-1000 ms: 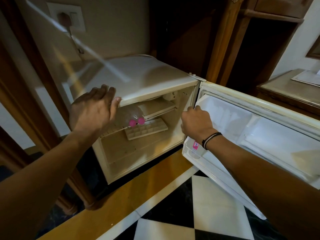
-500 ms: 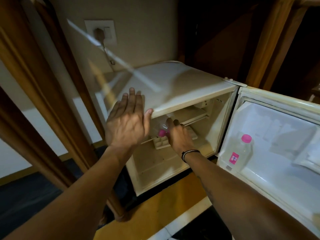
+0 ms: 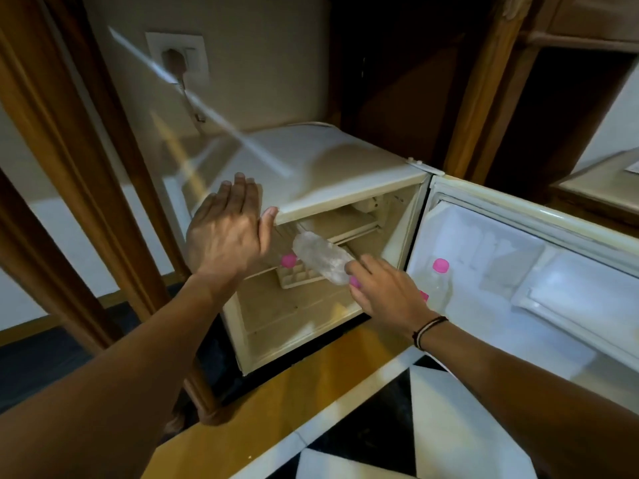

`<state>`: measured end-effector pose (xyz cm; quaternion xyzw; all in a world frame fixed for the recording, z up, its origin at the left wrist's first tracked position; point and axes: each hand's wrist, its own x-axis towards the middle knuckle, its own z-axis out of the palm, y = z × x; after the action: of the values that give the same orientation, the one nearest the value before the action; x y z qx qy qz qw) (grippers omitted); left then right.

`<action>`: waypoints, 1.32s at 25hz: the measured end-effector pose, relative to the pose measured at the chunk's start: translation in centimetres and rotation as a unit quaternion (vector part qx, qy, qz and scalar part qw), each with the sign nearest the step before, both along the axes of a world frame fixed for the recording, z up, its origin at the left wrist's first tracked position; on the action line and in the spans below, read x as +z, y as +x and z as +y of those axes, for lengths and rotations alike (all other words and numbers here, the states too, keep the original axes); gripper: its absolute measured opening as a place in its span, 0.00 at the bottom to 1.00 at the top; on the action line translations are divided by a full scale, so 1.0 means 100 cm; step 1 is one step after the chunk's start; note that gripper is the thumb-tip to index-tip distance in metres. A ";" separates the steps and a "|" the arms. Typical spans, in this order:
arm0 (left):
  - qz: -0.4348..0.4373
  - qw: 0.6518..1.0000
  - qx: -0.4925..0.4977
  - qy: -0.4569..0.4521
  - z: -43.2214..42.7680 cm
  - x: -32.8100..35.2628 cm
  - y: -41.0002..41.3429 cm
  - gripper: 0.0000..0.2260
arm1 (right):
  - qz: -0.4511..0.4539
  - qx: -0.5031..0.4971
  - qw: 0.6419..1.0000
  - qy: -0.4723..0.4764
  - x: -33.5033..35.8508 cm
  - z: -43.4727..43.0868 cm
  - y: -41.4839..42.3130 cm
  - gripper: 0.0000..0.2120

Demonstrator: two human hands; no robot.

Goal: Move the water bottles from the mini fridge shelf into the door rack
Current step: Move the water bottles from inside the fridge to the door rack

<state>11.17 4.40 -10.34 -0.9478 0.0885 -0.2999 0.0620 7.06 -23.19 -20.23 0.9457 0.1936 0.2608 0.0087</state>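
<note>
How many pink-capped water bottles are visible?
3: one clear plastic pink-capped bottle in the right hand, one standing in the white door rack, one on the shelf, only its cap showing. Others may be hidden.

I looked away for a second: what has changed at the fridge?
The right hand left the door rack, reached in and is drawing a bottle off the shelf by its cap end. The left hand stays on the fridge top; one bottle stands in the door.

Beige wall (image 3: 276, 63) behind, white socket plate (image 3: 177, 53) with a plug in it, cord hanging down. Dark wood posts (image 3: 86, 167) left, wood cabinet frame (image 3: 484, 98) right, dim recess between. Floor: black/white marble tiles (image 3: 449, 426), white strip, amber wood band (image 3: 276, 409) along the front. Lighting low, warm.
</note>
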 end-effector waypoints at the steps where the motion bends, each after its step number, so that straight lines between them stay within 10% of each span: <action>1: 0.004 1.000 0.001 0.007 0.000 0.001 -0.001 0.35 | 0.002 0.008 0.999 0.039 0.009 -0.009 -0.011 0.12; 4: 0.008 1.000 -0.016 0.010 -0.001 0.003 -0.005 0.35 | 0.050 0.005 0.989 0.141 0.043 -0.033 -0.042 0.12; 13: -0.006 0.999 -0.031 0.005 -0.002 0.004 -0.011 0.30 | 0.203 -0.205 0.958 -0.003 0.087 -0.069 -0.074 0.16; 33: -0.040 0.999 -0.023 -0.009 0.002 -0.002 0.003 0.36 | 0.172 -0.395 0.899 0.081 0.051 -0.114 -0.013 0.09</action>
<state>11.46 4.57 -10.52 -0.9334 0.1054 -0.3394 0.0502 5.75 -34.56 -15.17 0.9721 -0.2192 0.0838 0.0004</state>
